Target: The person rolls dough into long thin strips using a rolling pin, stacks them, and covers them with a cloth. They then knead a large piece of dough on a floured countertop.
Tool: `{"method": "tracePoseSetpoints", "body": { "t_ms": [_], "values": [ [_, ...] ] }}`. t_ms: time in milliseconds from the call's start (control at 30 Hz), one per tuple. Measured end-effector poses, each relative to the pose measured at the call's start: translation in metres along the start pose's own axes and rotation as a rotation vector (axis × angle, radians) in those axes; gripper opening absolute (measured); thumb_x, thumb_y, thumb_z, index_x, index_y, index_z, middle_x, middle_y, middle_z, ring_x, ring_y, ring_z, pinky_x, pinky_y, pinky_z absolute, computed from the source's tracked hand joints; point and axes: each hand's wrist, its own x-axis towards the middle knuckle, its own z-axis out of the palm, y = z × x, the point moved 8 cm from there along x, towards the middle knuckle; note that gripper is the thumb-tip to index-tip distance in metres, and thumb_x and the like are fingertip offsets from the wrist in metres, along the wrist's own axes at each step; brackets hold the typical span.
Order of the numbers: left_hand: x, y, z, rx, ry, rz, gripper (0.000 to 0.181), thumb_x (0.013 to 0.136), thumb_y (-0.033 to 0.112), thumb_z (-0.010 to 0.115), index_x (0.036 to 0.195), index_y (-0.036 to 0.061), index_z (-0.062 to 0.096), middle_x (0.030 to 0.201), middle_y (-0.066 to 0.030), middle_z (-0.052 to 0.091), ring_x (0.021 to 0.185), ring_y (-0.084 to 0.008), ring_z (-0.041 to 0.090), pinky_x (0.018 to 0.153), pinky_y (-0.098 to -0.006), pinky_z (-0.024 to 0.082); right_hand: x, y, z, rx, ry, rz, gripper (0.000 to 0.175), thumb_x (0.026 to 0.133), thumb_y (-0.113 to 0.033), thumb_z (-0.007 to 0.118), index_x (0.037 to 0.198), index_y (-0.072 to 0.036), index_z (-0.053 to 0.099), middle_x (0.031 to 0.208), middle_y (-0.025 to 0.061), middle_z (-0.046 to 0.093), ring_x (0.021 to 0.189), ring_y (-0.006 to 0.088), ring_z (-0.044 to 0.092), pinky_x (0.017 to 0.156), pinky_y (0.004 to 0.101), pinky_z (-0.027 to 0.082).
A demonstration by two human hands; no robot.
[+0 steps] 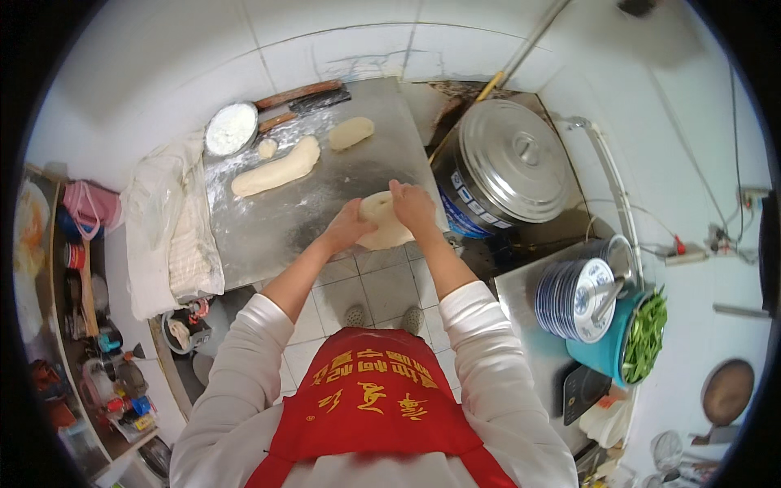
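A flattened piece of pale dough is stretched between my two hands at the near right edge of the steel worktop, its lower part over the edge. My left hand grips its left side. My right hand holds its upper right side, with a small dimple in the dough between the hands. Farther back lie a long dough roll, a short oval dough piece and a small dough ball. A metal bowl of flour stands at the back left of the floured worktop.
Wooden rolling pins or sticks lie along the back edge. A cloth and plastic sheet cover the left end. Right of the worktop stands a large lidded steel pot. Stacked plates and a teal tub of greens are nearer on the right.
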Motion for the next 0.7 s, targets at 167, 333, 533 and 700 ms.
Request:
{"method": "tracePoseSetpoints", "body": {
  "t_ms": [167, 333, 533, 700],
  "values": [
    [0.007, 0.050, 0.028, 0.544, 0.178, -0.033, 0.044, 0.089, 0.025, 0.056, 0.126, 0.0012, 0.055, 0.124, -0.0179, 0.058, 0.114, -0.0343, 0.054, 0.099, -0.0433, 0.040, -0.021, -0.010, 0.004, 0.048, 0.152, -0.020, 0.023, 0.091, -0.018, 0.055, 0.108, -0.004, 0.064, 0.107, 0.0149, 0.066, 0.100, 0.0332, 0.061, 0.091, 0.0469, 0.043],
    [-0.027, 0.047, 0.042, 0.519, 0.543, 0.296, 0.040, 0.091, 0.021, 0.049, 0.123, -0.0001, 0.057, 0.124, -0.0174, 0.057, 0.116, -0.0347, 0.051, 0.101, -0.0493, 0.034, -0.047, -0.008, 0.013, 0.036, 0.358, -0.057, 0.036, 0.088, -0.020, 0.056, 0.120, -0.005, 0.060, 0.117, 0.0112, 0.062, 0.109, 0.0323, 0.055, 0.103, 0.0484, 0.034],
    [0.054, 0.001, 0.014, 0.505, 0.461, 0.110, 0.037, 0.090, 0.021, 0.049, 0.119, 0.0002, 0.060, 0.119, -0.0158, 0.060, 0.109, -0.0357, 0.053, 0.098, -0.0490, 0.037, 0.041, 0.004, 0.052, 0.112, 0.191, -0.092, 0.034, 0.086, -0.023, 0.056, 0.114, -0.005, 0.064, 0.114, 0.0110, 0.062, 0.108, 0.0328, 0.055, 0.102, 0.0479, 0.035],
    [0.113, -0.025, -0.010, 0.488, 0.461, 0.046, 0.027, 0.089, 0.018, 0.050, 0.105, 0.0007, 0.063, 0.104, -0.0165, 0.062, 0.097, -0.0369, 0.055, 0.088, -0.0482, 0.042, 0.110, 0.013, 0.075, 0.150, 0.109, -0.074, 0.020, 0.089, -0.022, 0.054, 0.095, -0.008, 0.067, 0.100, 0.0092, 0.065, 0.098, 0.0316, 0.058, 0.091, 0.0458, 0.041]
  ]
}}
